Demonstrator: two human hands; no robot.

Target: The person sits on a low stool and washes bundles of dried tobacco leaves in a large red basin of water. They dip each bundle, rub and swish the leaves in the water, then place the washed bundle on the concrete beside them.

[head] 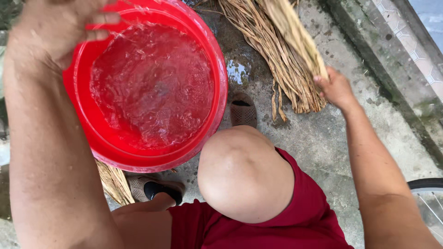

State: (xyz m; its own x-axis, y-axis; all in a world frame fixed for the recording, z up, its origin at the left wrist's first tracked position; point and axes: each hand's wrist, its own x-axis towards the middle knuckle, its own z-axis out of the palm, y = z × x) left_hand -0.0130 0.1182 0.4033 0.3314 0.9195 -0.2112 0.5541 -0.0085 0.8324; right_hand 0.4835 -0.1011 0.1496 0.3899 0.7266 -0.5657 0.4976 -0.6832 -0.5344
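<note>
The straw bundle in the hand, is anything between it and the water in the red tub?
Nothing visible blocks it. The right hand holds the straw bundle above the loose straw pile, beside the red tub. Only wet concrete floor lies between. The left hand is at the tub's far rim.

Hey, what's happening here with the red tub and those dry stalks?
A person crouches over a red tub of rippling water on wet concrete. Their left hand is at the tub's rim, over the water. Their right hand grips a bundle of dry straw-like stalks, with more stalks lying on the ground beside it.
</note>
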